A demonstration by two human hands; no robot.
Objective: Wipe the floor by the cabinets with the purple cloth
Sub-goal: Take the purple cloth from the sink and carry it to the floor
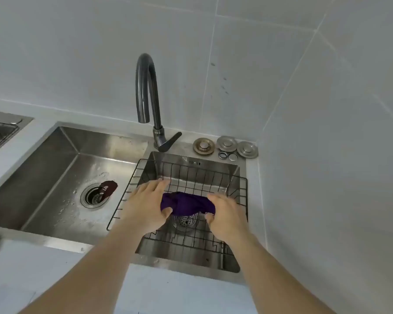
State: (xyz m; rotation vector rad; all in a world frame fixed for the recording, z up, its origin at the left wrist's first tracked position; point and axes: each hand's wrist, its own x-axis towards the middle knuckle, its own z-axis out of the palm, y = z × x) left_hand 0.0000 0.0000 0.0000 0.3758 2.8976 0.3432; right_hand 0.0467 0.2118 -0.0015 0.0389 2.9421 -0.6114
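Both hands reach over the small right-hand basin of a steel double sink, and the purple cloth is bunched up between them, held in the air above a black wire basket that sits in this basin. The left hand pinches the cloth's left end, with the thumb pressed in from the near side and the fingers lying fairly straight over the top, towards the far side. The right hand grips the right end with its fingers curled round the fabric. Right under the cloth, through the basket wires, shows the round drain strainer. A dark curved tap rises at the far edge between the two basins, its lever pointing right. The bigger left basin has its own drain with a dark brown piece lying just beside it. On the far right of the pale worktop, several round metal drain covers lie close together in the corner of the grey tiled wall.
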